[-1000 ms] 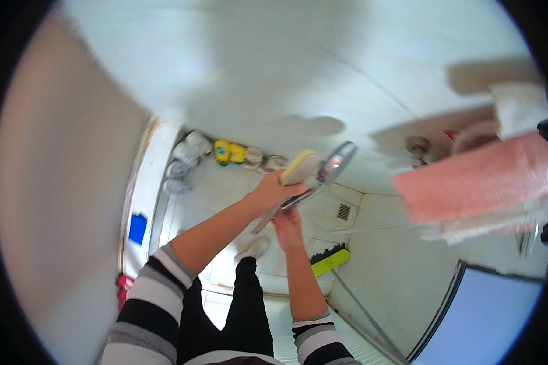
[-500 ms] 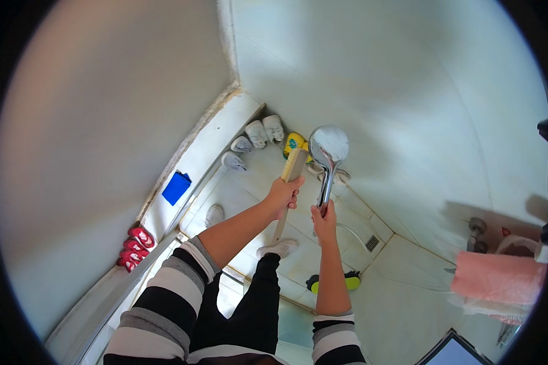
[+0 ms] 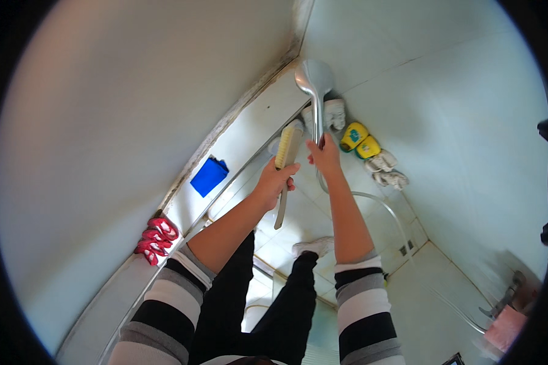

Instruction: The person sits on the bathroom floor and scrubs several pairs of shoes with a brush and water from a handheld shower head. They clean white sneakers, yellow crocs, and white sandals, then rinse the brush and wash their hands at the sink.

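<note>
My left hand (image 3: 273, 184) is closed round a long-handled scrub brush (image 3: 294, 141). The brush tilts upward, its pale yellow bristles facing left and the handle end sticking out below the hand. Just to the right, my right hand (image 3: 326, 155) grips the handle of a chrome shower head (image 3: 315, 75). The head is raised toward the far corner, above a pair of white shoes (image 3: 333, 114) on the floor. A pale hose (image 3: 379, 202) runs from below my right hand toward the lower right. No water is visible from the shower head.
Yellow slippers (image 3: 354, 135) and off-white shoes (image 3: 381, 161) line the right wall. A blue cloth-like item (image 3: 209, 177) and red-and-white shoes (image 3: 157, 238) lie on the left ledge. A tap (image 3: 509, 294) and pink towel (image 3: 506, 327) are at the right, with a floor drain (image 3: 406, 247) nearer the middle.
The view has turned leftward. My right hand has carried the shower head up and left, from near the yellow slippers to above the white shoes. My left hand keeps its hold on the brush.
</note>
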{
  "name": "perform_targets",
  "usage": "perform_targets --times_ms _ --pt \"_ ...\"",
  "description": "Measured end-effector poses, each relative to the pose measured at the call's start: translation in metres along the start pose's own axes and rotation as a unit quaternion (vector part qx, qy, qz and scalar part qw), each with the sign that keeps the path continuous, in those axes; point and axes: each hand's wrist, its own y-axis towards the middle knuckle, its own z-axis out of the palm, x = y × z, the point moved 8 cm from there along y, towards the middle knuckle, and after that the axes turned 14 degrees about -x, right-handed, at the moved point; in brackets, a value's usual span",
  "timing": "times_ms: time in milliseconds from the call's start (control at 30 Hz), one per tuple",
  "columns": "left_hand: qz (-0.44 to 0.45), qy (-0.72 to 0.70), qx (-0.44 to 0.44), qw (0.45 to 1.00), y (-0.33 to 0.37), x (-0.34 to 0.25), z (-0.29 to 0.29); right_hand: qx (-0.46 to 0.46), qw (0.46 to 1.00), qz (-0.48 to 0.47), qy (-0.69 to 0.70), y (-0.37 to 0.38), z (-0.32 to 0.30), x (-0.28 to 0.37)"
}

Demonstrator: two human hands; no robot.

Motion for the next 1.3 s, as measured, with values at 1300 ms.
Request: perform_targets --times_ms 1300 --pt "-0.056 -0.019 -0.011 0.998 0.090 0.073 -0.133 -0.284 0.872 -0.128 -0.377 0.117 0.115 -0.048"
